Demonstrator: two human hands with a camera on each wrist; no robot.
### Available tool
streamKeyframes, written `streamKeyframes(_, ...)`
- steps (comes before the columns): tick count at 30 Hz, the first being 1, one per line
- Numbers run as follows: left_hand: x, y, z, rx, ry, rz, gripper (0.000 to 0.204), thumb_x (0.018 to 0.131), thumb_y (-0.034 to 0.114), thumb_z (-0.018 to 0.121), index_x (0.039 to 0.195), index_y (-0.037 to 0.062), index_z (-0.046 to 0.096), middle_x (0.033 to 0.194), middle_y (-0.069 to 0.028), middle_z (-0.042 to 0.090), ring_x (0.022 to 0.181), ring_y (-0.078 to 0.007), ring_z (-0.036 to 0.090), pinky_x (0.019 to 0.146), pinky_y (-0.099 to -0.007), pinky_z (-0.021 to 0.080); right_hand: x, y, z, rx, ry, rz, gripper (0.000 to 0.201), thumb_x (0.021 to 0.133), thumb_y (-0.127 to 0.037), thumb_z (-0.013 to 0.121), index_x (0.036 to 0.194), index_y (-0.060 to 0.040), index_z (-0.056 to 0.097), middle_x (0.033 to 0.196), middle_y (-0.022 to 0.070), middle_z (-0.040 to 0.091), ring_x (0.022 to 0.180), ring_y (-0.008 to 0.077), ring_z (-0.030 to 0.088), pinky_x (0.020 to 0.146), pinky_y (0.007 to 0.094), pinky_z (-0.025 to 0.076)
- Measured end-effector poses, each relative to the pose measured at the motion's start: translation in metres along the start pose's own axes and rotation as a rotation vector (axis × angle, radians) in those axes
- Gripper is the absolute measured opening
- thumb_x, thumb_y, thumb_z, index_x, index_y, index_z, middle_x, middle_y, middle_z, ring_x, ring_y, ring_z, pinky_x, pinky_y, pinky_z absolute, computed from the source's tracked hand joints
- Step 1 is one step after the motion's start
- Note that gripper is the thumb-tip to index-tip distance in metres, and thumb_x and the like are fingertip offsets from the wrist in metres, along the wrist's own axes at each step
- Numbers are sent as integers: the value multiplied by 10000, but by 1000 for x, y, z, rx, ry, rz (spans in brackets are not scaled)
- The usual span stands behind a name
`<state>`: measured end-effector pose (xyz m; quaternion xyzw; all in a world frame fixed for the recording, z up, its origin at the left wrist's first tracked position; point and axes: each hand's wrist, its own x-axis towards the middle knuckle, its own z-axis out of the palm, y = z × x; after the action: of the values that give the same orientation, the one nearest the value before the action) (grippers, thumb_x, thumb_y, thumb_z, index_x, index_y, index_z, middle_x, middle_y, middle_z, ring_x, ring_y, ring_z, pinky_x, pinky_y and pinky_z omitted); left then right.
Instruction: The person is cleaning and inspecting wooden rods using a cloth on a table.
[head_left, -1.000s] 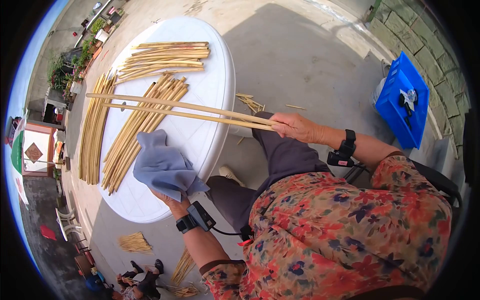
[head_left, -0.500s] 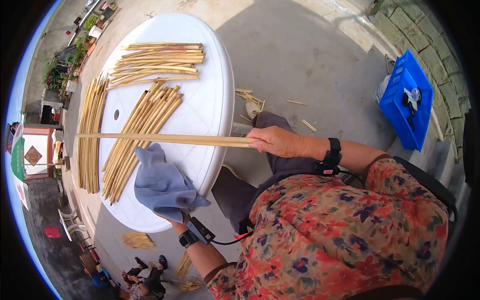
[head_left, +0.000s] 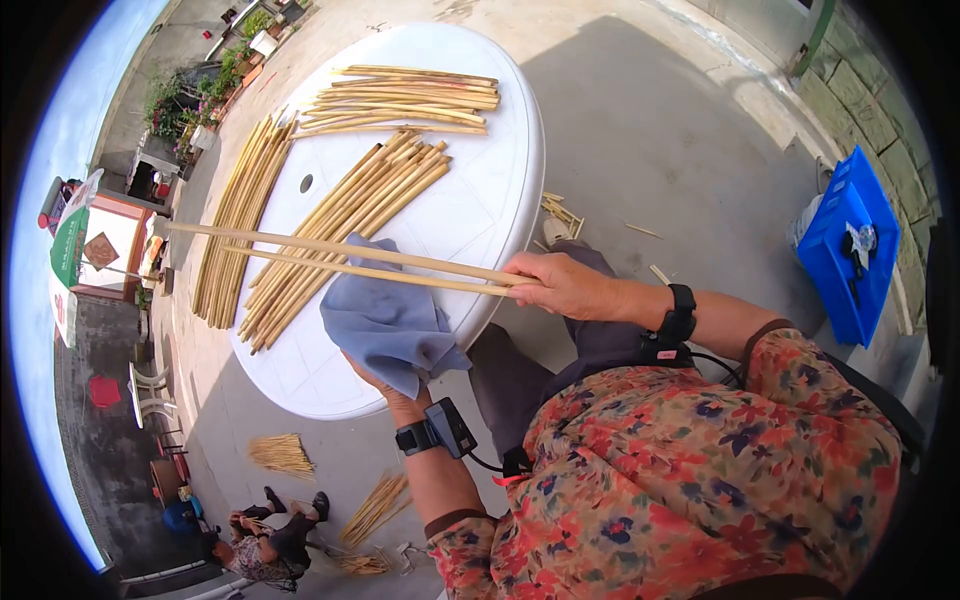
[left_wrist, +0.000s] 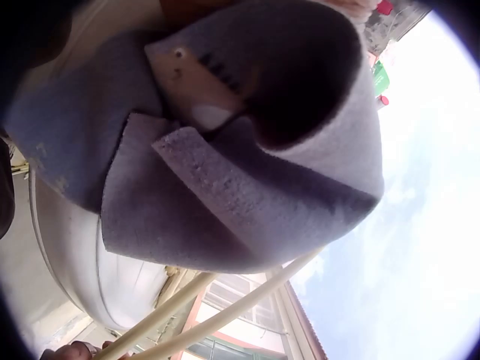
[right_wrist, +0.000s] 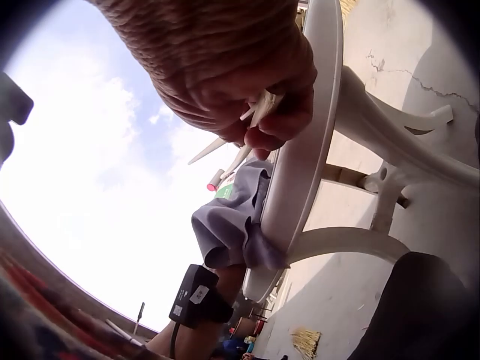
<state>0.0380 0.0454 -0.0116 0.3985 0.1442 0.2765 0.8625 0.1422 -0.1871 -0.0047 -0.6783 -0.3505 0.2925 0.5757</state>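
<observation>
My right hand (head_left: 565, 285) grips two long, thin wooden sticks by their near ends. The upper stick (head_left: 300, 243) and lower stick (head_left: 440, 283) reach left across the table, spreading slightly apart, and overlap the cloth's top in the head view. A blue-grey cloth (head_left: 385, 320) is draped over my left hand (head_left: 372, 378), at the table's near edge. In the left wrist view the cloth (left_wrist: 247, 202) folds into a loose tube around that hand. Most of the left fingers are hidden within it. The right wrist view shows the right fingers (right_wrist: 277, 127) curled round the stick ends.
Sticks lie on the white oval table (head_left: 480, 190) in three groups: a left bundle (head_left: 235, 230), a middle bundle (head_left: 350, 230) and a far bundle (head_left: 400, 100). A blue crate (head_left: 850, 250) stands at right. Another person (head_left: 265, 545) sits lower left near stick piles (head_left: 280, 455).
The head view has shifted, placing the table further right and up. The two sticks, lined up as one half a second ago, now show apart again and cross the cloth's top in view.
</observation>
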Motion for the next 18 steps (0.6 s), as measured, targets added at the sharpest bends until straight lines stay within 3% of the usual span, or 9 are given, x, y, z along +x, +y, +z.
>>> streamKeyframes(3,-10,-7,14,-125,-76,-16,511,877,418,385,1238,56,367,1194,-107,465,1066,-239,477,935,-376,394,20,-17,20,16,-19,88,203,855,-184,495,973,-20,513,755,75,566,703,162,552,668,294,440)
streamKeyframes(5,-14,-11,20,-162,-94,-5,512,877,419,384,1238,56,368,1196,-108,464,1066,-240,477,935,-376,393,34,-21,33,-81,31,-102,207,850,-190,505,962,-16,512,749,101,568,700,184,561,665,297,448)
streamKeyframes(6,-15,-12,22,-177,-36,-47,499,880,410,373,1231,55,375,1191,-102,470,1055,-234,486,932,-385,395,37,-26,39,-89,23,-111,207,850,-190,505,962,-16,512,749,101,568,700,184,561,665,297,448)
streamKeyframes(8,-11,-14,25,-199,17,-76,488,883,401,362,1225,54,382,1187,-95,477,1044,-228,494,929,-393,396,43,-37,48,-7,-21,52,220,848,-203,508,953,-9,509,779,146,583,731,247,580,676,319,452)
streamKeyframes(12,-5,-15,37,-107,141,73,221,919,194,398,1053,29,459,961,-96,548,878,-198,559,773,-320,480,59,-26,70,-106,78,-181,243,856,-206,498,978,3,485,870,209,590,840,346,575,713,364,448)
streamKeyframes(16,-2,-14,43,12,164,150,217,932,239,385,974,40,460,837,-46,531,765,-140,546,686,-272,480,58,-22,83,-211,128,-217,241,869,-199,474,998,2,444,883,234,580,851,382,559,709,400,443)
streamKeyframes(18,0,-12,47,45,170,149,217,929,245,395,957,43,467,820,-37,530,737,-131,543,663,-257,477,55,-23,82,-206,79,-139,224,878,-189,455,990,-4,398,871,261,569,836,419,540,695,436,435)
